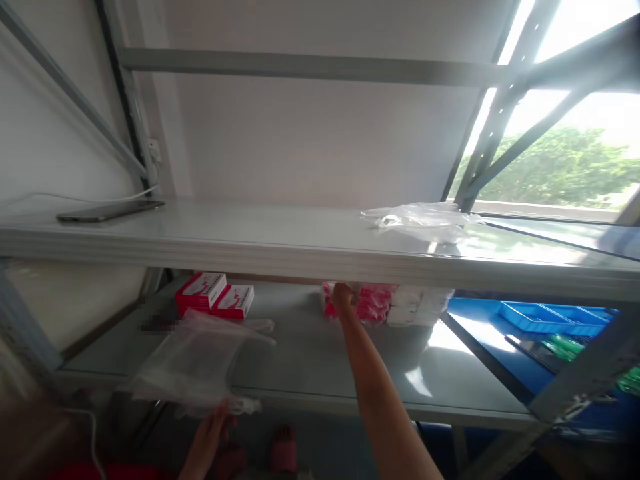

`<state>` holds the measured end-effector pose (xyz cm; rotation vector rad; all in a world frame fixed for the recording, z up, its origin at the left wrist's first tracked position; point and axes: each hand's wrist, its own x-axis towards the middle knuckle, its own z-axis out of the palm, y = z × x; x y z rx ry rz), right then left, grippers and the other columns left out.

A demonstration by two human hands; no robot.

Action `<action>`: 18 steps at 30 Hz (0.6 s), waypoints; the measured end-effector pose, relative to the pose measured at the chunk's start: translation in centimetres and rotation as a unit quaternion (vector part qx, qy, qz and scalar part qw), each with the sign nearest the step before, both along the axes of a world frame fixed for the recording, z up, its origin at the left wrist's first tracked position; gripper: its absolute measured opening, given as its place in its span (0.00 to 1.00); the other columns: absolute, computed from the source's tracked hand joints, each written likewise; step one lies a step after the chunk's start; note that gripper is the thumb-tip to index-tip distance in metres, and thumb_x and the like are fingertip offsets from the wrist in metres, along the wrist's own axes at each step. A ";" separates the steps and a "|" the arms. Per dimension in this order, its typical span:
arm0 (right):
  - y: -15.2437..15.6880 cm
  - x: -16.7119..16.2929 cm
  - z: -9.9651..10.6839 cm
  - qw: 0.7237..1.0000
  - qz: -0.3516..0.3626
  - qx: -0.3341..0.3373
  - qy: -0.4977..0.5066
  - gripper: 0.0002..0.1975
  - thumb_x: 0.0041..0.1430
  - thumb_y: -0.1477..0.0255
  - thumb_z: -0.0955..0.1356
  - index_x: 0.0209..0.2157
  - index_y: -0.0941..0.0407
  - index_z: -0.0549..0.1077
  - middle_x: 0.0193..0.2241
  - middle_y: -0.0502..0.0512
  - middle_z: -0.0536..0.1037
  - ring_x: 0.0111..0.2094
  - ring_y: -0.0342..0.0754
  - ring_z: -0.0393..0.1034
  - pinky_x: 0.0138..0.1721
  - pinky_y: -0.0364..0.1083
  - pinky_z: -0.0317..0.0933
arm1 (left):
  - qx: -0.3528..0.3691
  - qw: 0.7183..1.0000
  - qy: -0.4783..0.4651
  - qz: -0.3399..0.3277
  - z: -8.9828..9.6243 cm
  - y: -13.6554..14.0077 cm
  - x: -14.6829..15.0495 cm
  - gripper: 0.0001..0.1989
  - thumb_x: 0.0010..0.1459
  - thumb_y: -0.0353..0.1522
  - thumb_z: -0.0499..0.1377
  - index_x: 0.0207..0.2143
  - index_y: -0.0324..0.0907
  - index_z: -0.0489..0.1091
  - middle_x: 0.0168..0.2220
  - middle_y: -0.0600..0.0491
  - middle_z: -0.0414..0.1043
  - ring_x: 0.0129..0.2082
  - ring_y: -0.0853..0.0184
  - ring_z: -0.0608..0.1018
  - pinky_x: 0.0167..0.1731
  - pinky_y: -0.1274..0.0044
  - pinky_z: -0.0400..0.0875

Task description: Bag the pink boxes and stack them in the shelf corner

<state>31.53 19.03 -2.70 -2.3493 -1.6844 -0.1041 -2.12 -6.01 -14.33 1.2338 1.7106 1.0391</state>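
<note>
At the back of the lower shelf, my right hand (pixel 343 295) is closed at a red-and-white pack (pixel 328 299), the leftmost in a row. Beside it stand red packs in clear wrap (pixel 375 303) and white packs (pixel 404 307). The fingertips of my right hand are partly hidden. Low on the left, my left hand (pixel 214 427) has its fingers at the near edge of a clear plastic bag (pixel 195 360), seemingly pinching it. The bag lies spread over the shelf's front edge. Behind it are two red-and-white boxes (pixel 203 290), set close together.
The upper shelf (pixel 260 233) overhangs the lower shelf (pixel 295 360). It carries a phone (pixel 110 211) with a white cable and another clear plastic bag (pixel 425 219). Metal posts (pixel 500 127) frame the rack. Blue trays (pixel 555 318) and green items (pixel 565 347) lie at the right.
</note>
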 end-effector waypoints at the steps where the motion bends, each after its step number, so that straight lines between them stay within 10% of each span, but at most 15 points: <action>1: 0.0 0.1 -0.1 1.000 -0.002 0.003 0.001 0.15 0.56 0.79 0.63 0.42 0.72 0.73 0.37 0.79 0.75 0.42 0.63 0.73 0.36 0.54 0.66 | 0.008 1.000 -0.007 0.010 0.0 -0.1 0.0 0.38 0.36 0.69 0.41 0.14 0.44 0.64 0.18 0.49 0.68 0.24 0.59 0.74 0.29 0.69 0.71; 18: -8.0 1.0 -0.4 0.972 0.221 0.033 0.072 0.10 0.53 0.78 0.64 0.32 0.59 0.78 0.30 0.58 0.79 0.32 0.47 0.73 0.32 0.40 0.59 | 0.048 0.997 0.030 0.046 0.8 0.0 -0.8 0.41 0.30 0.71 0.44 0.12 0.44 0.71 0.17 0.46 0.72 0.20 0.55 0.74 0.29 0.65 0.70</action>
